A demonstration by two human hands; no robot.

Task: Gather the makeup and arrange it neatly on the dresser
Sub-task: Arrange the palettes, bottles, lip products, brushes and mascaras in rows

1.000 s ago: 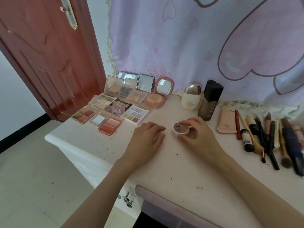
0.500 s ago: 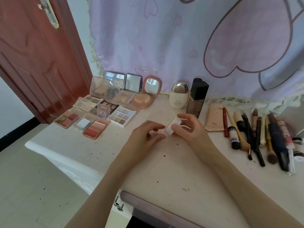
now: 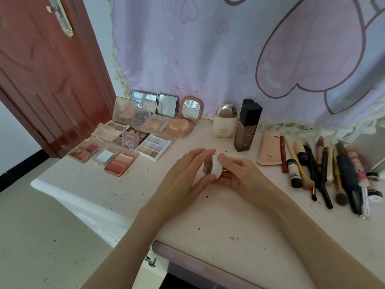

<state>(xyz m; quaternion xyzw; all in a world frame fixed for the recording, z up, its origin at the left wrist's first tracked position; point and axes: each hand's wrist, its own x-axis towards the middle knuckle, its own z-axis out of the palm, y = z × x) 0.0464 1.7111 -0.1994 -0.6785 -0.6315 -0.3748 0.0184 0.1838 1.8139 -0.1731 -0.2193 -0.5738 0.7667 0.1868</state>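
Observation:
A small round white jar (image 3: 214,166) is held on edge above the middle of the dresser top (image 3: 208,215). My left hand (image 3: 183,178) grips its left side and my right hand (image 3: 239,176) grips its right side. Several open eyeshadow and blush palettes (image 3: 116,147) lie in a group at the back left, with a round pink compact (image 3: 183,124) behind them. A cream bottle (image 3: 225,120) and a tall dark foundation bottle (image 3: 246,126) stand at the back centre. Several brushes, pencils and tubes (image 3: 325,170) lie side by side at the right.
A red-brown door (image 3: 41,76) stands at the left beyond the dresser's left edge. A lilac curtain with heart prints (image 3: 229,49) hangs behind the dresser. A peach flat case (image 3: 269,148) lies left of the brushes. The dresser's front edge runs below my forearms.
The jar lay flat under my right hand a second ago; now it is lifted, turned on edge and held between both hands. The view has shifted slightly.

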